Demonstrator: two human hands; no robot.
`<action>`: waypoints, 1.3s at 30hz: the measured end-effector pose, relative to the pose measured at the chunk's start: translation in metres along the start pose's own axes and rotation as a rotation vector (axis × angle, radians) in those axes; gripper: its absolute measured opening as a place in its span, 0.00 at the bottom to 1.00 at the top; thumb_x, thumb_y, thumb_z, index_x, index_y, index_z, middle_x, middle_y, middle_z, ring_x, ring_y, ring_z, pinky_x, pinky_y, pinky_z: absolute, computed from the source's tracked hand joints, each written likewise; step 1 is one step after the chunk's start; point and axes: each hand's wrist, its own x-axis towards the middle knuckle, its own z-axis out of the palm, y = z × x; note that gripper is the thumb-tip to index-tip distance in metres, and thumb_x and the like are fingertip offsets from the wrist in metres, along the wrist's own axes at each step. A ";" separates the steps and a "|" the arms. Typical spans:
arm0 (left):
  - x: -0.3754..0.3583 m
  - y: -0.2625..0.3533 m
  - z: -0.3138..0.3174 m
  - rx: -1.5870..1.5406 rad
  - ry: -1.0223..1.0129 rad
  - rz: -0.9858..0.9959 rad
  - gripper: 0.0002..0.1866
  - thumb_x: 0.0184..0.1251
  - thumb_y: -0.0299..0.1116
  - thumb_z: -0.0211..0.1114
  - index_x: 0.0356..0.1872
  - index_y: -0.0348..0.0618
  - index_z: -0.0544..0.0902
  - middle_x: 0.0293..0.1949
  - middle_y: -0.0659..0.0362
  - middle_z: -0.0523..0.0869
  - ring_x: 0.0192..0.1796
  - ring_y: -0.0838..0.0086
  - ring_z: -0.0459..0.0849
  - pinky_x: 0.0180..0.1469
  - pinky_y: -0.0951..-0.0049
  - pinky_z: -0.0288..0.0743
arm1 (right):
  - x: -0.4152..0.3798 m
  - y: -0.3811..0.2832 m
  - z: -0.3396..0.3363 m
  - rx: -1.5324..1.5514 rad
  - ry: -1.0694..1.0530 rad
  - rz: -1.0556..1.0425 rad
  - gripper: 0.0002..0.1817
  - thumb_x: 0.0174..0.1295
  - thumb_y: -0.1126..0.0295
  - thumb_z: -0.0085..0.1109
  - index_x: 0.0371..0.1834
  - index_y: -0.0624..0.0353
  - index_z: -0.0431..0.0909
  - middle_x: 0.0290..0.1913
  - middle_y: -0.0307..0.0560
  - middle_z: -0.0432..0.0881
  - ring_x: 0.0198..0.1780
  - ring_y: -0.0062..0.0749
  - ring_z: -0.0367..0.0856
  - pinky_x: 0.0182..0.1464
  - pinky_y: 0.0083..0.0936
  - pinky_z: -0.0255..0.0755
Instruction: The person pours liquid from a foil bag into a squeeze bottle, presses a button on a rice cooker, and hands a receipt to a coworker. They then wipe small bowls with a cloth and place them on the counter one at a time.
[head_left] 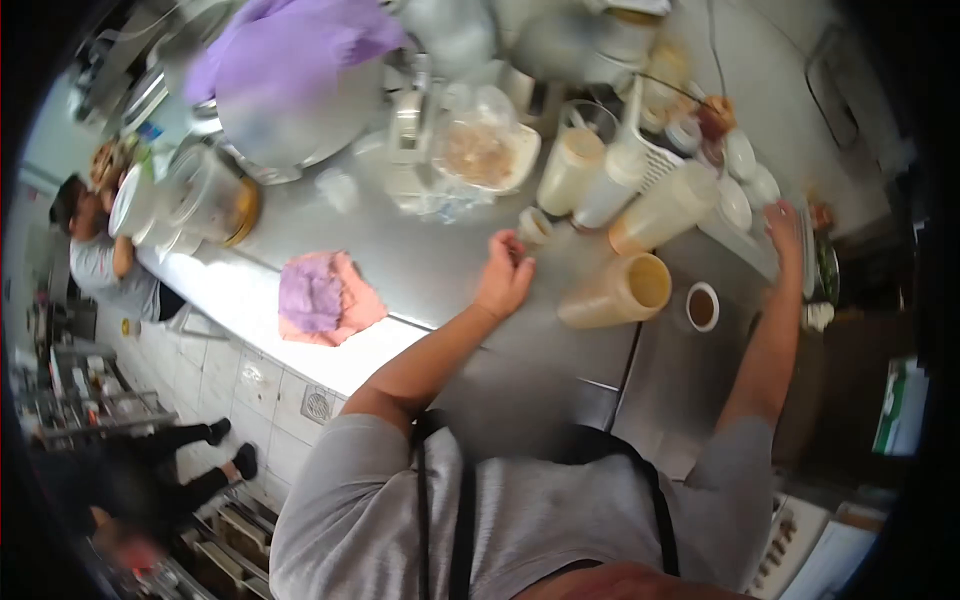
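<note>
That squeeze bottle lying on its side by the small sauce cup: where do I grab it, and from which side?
Grip the tipped squeeze bottle around its mid-body, coming down from above with the left hand, which is nearest. It lies flat on the steel counter with its open mouth toward the sauce cup, so avoid that end; contents may spill.

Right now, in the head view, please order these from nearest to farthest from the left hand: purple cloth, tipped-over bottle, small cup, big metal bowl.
1. small cup, just beyond the left hand
2. tipped-over bottle, to its right
3. purple cloth, left, at the counter edge
4. big metal bowl, far back left
</note>
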 end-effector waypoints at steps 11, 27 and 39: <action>-0.028 -0.002 -0.044 -0.370 -0.286 -0.041 0.22 0.57 0.31 0.53 0.51 0.43 0.57 0.30 0.62 0.70 0.29 0.81 0.70 0.31 0.80 0.67 | -0.279 -0.120 -0.109 0.604 0.021 -0.220 0.20 0.58 0.64 0.49 0.52 0.60 0.63 0.40 0.42 0.73 0.36 0.21 0.72 0.39 0.16 0.66; -0.238 -0.027 -0.488 -0.175 -0.212 -0.625 0.25 0.58 0.44 0.53 0.53 0.44 0.61 0.40 0.57 0.73 0.36 0.74 0.76 0.35 0.74 0.70 | -0.473 -0.338 0.229 -0.174 -0.729 -0.636 0.30 0.45 0.56 0.57 0.55 0.51 0.64 0.50 0.59 0.68 0.51 0.50 0.68 0.51 0.34 0.63; -0.322 -0.055 -0.631 -0.365 0.205 -0.813 0.22 0.60 0.42 0.51 0.51 0.42 0.62 0.39 0.56 0.73 0.34 0.72 0.76 0.34 0.74 0.70 | -0.503 -0.339 0.375 -0.127 0.038 -0.563 0.08 0.44 0.62 0.57 0.26 0.52 0.78 0.38 0.44 0.72 0.44 0.40 0.67 0.45 0.38 0.61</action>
